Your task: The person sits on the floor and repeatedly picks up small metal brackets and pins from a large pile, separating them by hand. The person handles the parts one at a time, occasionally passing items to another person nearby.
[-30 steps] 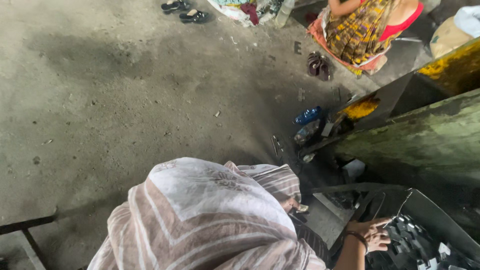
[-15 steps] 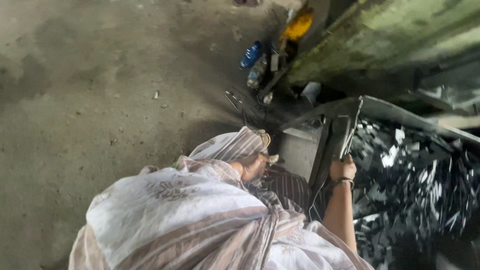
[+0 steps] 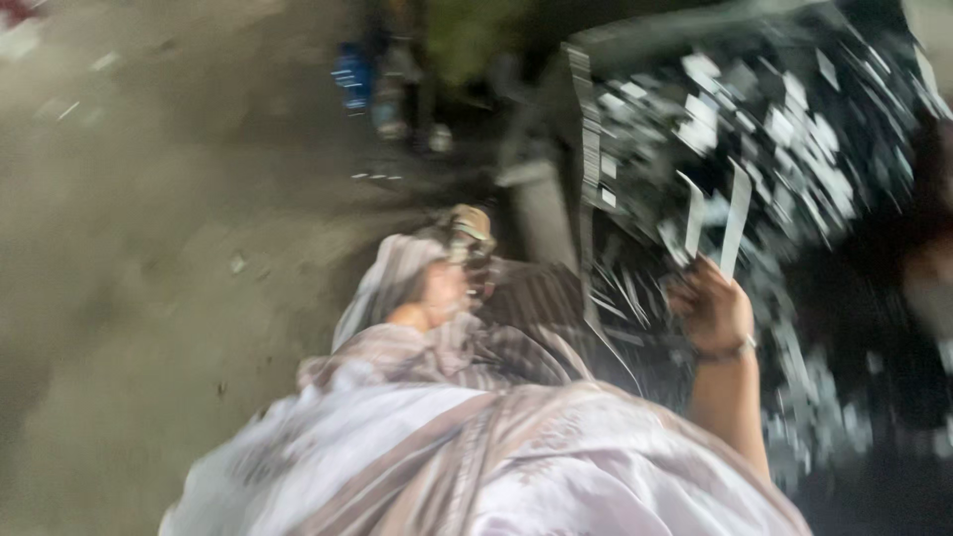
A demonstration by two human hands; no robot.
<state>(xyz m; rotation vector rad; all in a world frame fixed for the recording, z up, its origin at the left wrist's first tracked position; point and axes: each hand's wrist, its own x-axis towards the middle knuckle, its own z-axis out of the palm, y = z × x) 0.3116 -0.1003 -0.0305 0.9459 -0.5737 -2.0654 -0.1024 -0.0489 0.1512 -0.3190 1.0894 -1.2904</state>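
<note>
The picture is badly blurred. My right hand point(image 3: 711, 310), with a bangle at the wrist, is raised over a dark bin point(image 3: 586, 119) full of shiny metal pieces point(image 3: 794, 129). It grips two pale flat metal strips point(image 3: 717, 216) that stick up from the fingers. My left hand point(image 3: 435, 296) lies low by my lap, half wrapped in my light striped cloth point(image 3: 476, 447). A small brownish object point(image 3: 469, 230) shows just above it; whether the hand holds it is unclear.
Bare grey concrete floor point(image 3: 149, 248) spreads to the left. A blue bottle-like thing point(image 3: 349, 69) and small clutter lie at the far side, beside the bin's left edge. Dark shadow fills the right border.
The view has swung right and closer over the bin. My right hand has come off the bin's edge and now holds two strips up. The left hand stays by my lap.
</note>
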